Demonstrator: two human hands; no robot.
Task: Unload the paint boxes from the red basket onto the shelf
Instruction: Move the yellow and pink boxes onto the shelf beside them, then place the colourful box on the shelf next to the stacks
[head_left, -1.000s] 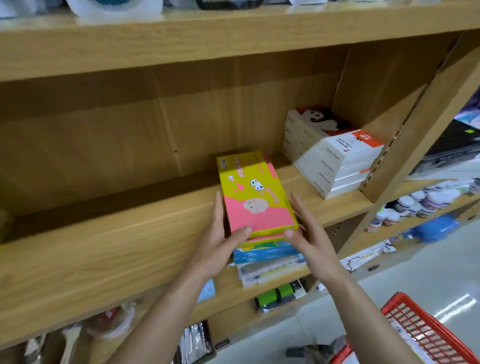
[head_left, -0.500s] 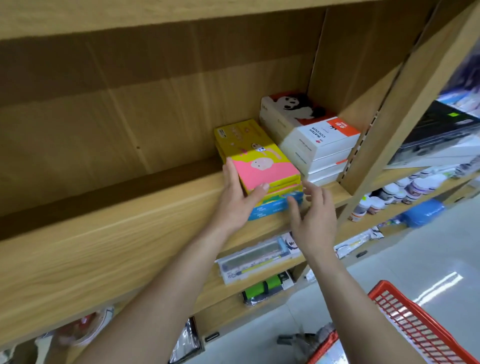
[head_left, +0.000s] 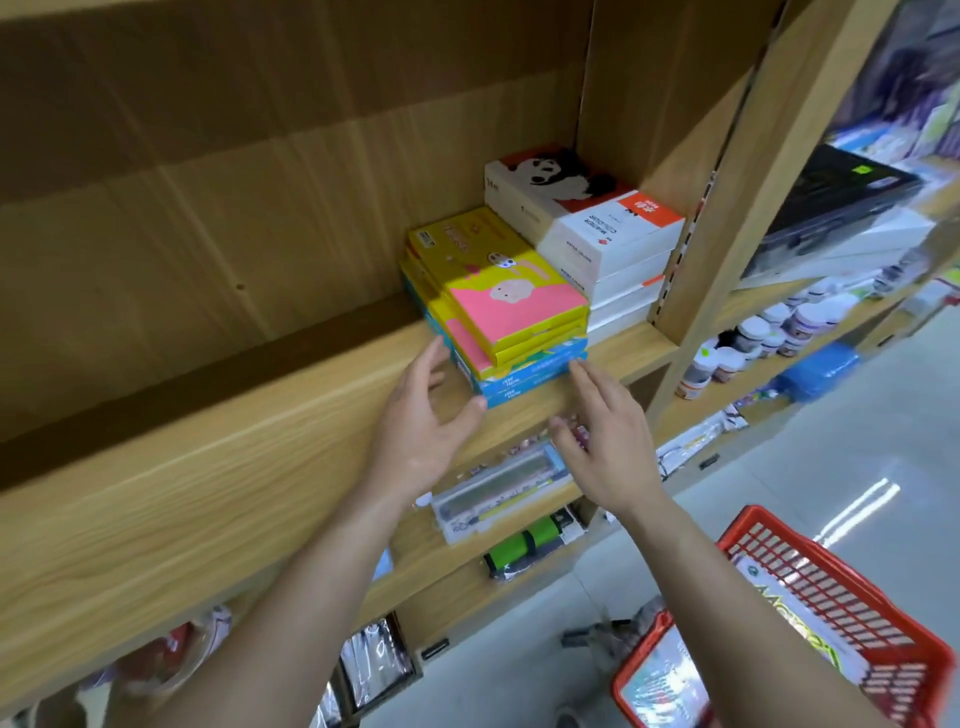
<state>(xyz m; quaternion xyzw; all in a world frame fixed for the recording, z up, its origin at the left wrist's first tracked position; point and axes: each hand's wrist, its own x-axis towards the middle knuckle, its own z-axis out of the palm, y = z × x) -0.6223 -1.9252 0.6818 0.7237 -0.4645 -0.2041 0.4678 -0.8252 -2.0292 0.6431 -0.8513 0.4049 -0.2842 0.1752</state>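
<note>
A stack of paint boxes (head_left: 506, 299), yellow-and-pink ones above blue ones, sits on the wooden shelf (head_left: 234, 441) toward its right end, just beside a taller stack of white panda-printed boxes (head_left: 597, 228) that stands against the shelf's side panel. A person's two hands reach up to the stack from below, apart from each other and gripping nothing. The left hand (head_left: 421, 423) is at the stack's left front corner, fingers spread and thumb by the lowest blue box. The right hand (head_left: 610, 441) is at the front edge, fingers straight, its fingertips (head_left: 575, 365) at the blue box; whether either hand actually touches the cardboard cannot be told. Low at the right, over the grey floor (head_left: 857, 415), is the red basket (head_left: 750, 517) with flat printed packages lying inside. A clear case (head_left: 498, 491) lies on the board below, and small paint jars (head_left: 769, 332) line the neighbouring shelf unit.
</note>
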